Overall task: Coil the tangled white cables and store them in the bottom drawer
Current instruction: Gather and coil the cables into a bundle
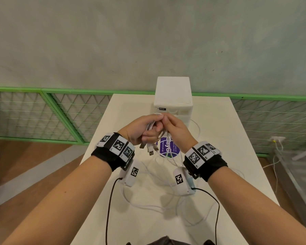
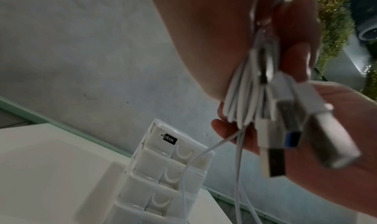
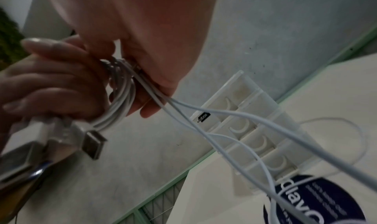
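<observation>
White table (image 1: pixel 219 138): matte top, set against a grey wall (image 1: pixel 148 41); green mesh fence (image 1: pixel 42 112) along the wall's foot.
Floor (image 1: pixel 34 160): brown, seen to the left of the table.
Sticker (image 1: pixel 168 147): round, purple, white lettering, stuck flat on the table just in front of the box.
Box (image 1: pixel 173 96): white plastic drawer unit, upright at the far edge of the table; black label on the front; four drawers (image 3: pixel 263 143) with crescent pulls, all pushed in.
Bottom drawer (image 3: pixel 279 164): closed; contents not visible.
Cables (image 1: pixel 152 127): white, several, partly gathered into a bundle held in the air above the table, in front of the box; USB plugs (image 1: pixel 151 149) dangling below the hands; loose lengths trailing down onto the table and looping beside the box.
Left hand (image 1: pixel 141 129): fingers curled round the bundle, gripping it.
Right hand (image 1: pixel 175 131): fingertips pinching cable strands at the top of the bundle, touching the left hand.
Wrists: black bands with square-patterned markers; dark leads running back toward the body.
</observation>
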